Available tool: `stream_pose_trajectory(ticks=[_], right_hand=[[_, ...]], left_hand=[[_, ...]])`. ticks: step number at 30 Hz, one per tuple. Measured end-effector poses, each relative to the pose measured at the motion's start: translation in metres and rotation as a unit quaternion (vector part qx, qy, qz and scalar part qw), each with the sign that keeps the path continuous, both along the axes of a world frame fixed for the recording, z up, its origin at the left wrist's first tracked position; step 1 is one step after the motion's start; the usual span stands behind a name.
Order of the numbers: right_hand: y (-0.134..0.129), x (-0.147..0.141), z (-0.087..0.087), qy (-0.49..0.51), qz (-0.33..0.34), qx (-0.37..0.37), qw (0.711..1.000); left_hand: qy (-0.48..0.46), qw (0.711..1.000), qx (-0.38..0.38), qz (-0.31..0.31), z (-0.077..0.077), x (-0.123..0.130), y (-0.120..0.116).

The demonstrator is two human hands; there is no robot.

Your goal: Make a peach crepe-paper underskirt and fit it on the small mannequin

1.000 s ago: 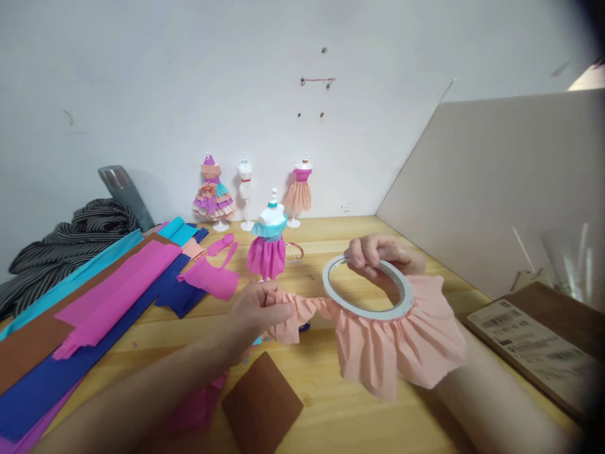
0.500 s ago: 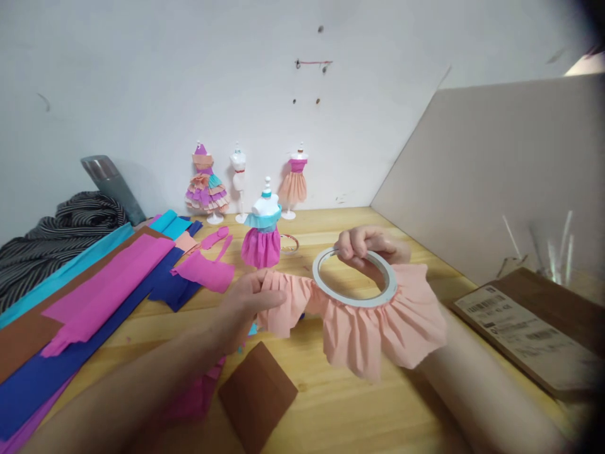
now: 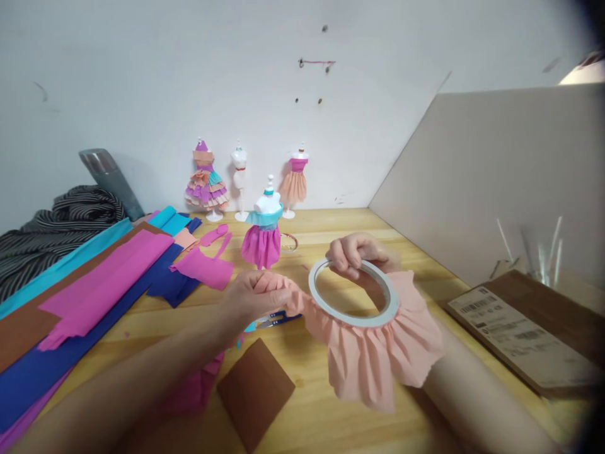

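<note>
A strip of gathered peach crepe paper (image 3: 362,362) hangs in folds beneath a white tape roll (image 3: 352,317), along the roll's lower edge. My right hand (image 3: 362,253) is closed over the top far rim of the roll, above the table. The paper's left end is pinched between the thumb and fingers of my left hand (image 3: 258,295). Behind them stands a small mannequin (image 3: 263,243) with a teal top and magenta skirt. Blue-handled snips (image 3: 278,320) lie under the paper, partly hidden. A brown paper square (image 3: 256,394) lies nearer on the table.
Three more mannequins stand by the wall, one in a layered dress (image 3: 206,183). Colored crepe sheets (image 3: 108,284), striped cloth (image 3: 70,221) and a bottle (image 3: 111,180) are at the left. A cardboard package (image 3: 524,334) lies at the right, before clear sticks (image 3: 543,258).
The tape roll has moved slightly down and left with my right hand. The paper near my left fingers is more bunched, and the snips beneath have come into view.
</note>
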State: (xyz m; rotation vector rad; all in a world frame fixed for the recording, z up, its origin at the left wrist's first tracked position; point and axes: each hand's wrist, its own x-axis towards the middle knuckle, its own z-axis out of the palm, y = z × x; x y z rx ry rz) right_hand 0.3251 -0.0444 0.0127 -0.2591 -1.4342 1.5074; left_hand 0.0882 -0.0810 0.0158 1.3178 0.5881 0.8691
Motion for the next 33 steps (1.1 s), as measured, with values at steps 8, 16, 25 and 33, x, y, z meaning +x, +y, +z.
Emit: stream_pose_trajectory(ticks=[8,16,25,33], right_hand=[[-0.014,-0.019,0.007,-0.015,0.042,0.007,0.999],[-0.018,-0.024,0.005,0.009,0.081,-0.014,0.997],[-0.017,-0.03,-0.002,0.023,0.124,-0.017,0.992],[-0.017,-0.037,-0.003,-0.013,0.186,0.036,0.982]], left_hand=[[-0.009,1.0,0.015,-0.018,-0.007,0.003,-0.003],[0.048,0.998,-0.019,-0.04,-0.013,-0.001,-0.001],[0.04,0.993,-0.001,-0.108,0.003,-0.003,-0.008],[0.079,0.975,-0.058,-0.201,-0.009,-0.01,-0.005]])
